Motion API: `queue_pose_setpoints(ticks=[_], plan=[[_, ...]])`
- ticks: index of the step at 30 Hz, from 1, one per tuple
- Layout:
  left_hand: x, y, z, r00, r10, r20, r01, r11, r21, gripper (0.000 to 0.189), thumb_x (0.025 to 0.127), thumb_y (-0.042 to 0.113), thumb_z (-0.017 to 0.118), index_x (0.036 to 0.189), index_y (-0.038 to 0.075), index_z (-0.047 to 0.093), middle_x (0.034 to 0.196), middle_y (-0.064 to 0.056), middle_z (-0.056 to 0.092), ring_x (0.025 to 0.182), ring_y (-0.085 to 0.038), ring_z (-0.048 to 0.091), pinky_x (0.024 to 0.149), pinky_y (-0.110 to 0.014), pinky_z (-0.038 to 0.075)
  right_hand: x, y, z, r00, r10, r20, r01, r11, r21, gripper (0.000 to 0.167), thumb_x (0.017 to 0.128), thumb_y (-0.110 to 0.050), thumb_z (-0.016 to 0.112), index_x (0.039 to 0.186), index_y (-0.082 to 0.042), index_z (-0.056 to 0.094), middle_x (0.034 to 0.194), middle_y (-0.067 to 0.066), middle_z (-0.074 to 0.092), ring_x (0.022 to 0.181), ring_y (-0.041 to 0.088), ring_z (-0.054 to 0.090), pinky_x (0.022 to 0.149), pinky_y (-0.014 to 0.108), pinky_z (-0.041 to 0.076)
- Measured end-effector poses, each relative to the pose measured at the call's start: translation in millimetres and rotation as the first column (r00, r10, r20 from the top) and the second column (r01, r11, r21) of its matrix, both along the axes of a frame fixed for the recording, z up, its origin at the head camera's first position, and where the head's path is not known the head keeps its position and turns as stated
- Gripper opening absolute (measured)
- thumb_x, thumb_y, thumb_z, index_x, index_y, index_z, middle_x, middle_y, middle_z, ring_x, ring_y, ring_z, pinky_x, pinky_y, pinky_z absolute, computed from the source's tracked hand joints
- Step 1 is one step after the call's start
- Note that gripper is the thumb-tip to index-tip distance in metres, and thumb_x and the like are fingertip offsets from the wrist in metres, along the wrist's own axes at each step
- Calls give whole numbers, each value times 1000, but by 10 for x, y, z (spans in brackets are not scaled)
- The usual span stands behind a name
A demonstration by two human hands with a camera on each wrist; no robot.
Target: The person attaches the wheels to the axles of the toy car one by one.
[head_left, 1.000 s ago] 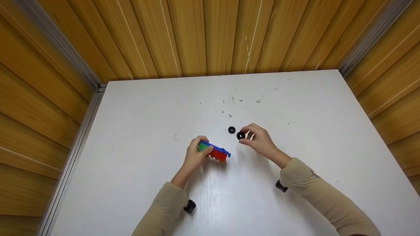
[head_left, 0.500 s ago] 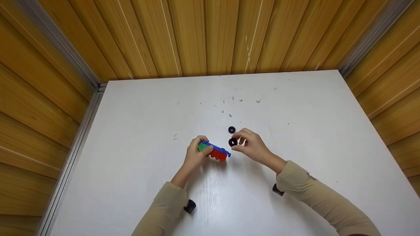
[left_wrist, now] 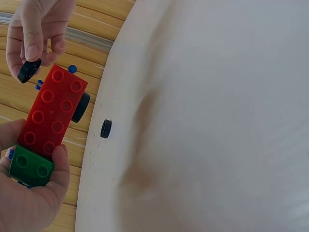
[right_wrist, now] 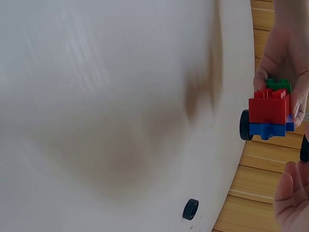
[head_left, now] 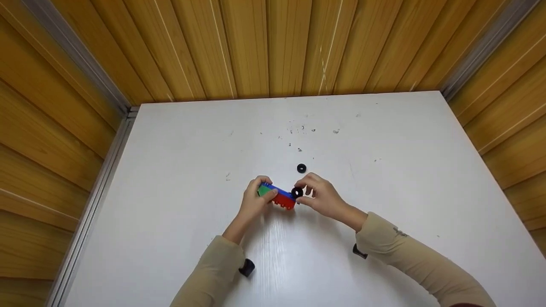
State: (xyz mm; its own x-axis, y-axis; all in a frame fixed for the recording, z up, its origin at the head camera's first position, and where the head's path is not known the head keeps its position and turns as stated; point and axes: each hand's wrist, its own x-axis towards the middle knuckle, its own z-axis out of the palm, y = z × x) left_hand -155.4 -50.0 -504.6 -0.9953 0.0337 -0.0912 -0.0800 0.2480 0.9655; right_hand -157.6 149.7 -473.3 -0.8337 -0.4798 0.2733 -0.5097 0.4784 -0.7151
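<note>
My left hand (head_left: 253, 200) grips a toy brick car, fingers and thumb around its green brick (left_wrist: 32, 166). A long red brick (left_wrist: 52, 101) and a blue base (right_wrist: 267, 129) make up the rest of the car. One black wheel (right_wrist: 245, 125) is fitted on one side of the base. On the opposite side a small blue peg (left_wrist: 39, 84) sticks out bare. With thumb and fingers my right hand (head_left: 326, 199) pinches another black wheel (left_wrist: 29, 71), close beside that peg. In the head view this wheel overlaps the car's end.
A loose black wheel (head_left: 301, 164) lies on the white table (head_left: 192, 149) just beyond my hands. Dark scuff marks (head_left: 336, 131) spot the tabletop farther back. Yellow wooden panels (head_left: 247, 51) wall the table at the back and sides.
My right hand has moved left and toward me, bringing the pinched wheel from near the loose wheel to the end of the car. My left hand and the car have stayed put.
</note>
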Motion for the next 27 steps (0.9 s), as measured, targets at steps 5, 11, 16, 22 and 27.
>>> queue_pose_setpoints(ticks=[5, 11, 16, 22, 27], plan=[[-18, -9, -8, 1000, -15, -16, 15, 1000, 10, 24, 78, 11, 64, 99, 6, 53, 101, -14, 48, 82, -18, 46, 58, -21, 45, 38, -37, -33, 999, 13, -32, -12, 1000, 15, 26, 71, -7, 71, 95, -7, 60, 89, 5, 57, 70, 23, 55, 60, 24, 46], [-29, -15, -15, 1000, -21, 1, 21, 999, 34, 23, 78, 10, 63, 98, 6, 53, 100, -14, 47, 80, -18, 45, 57, -21, 45, 65, -80, -62, 999, 15, -50, -13, 999, 32, 26, 71, -6, 71, 95, -7, 60, 89, 4, 56, 72, 21, 55, 61, 30, 48], [-6, -11, 4, 1000, -22, -7, 22, 999, 31, 22, 79, 9, 62, 98, 6, 51, 99, -13, 46, 79, -17, 46, 57, -20, 46, 88, -109, -71, 998, 10, -68, -7, 999, 45, 26, 71, -8, 71, 94, -6, 59, 89, 4, 57, 75, 18, 56, 63, 24, 48], [10, -8, 3, 1000, -23, -2, 23, 999, 38, 22, 79, 8, 61, 98, 6, 51, 101, -14, 46, 77, -17, 48, 58, -21, 46, 113, -120, -77, 996, 5, -86, -2, 1000, 25, 26, 71, -7, 71, 93, -6, 59, 88, 3, 56, 76, 16, 54, 63, 26, 48], [15, -11, -5, 999, -36, 14, 35, 998, 56, 22, 80, 8, 60, 99, 6, 51, 102, -14, 46, 80, -18, 48, 60, -23, 48, 116, -119, -90, 996, -5, -94, 6, 1000, 16, 26, 70, -7, 71, 92, -6, 59, 87, 4, 57, 73, 16, 54, 62, 27, 48]])
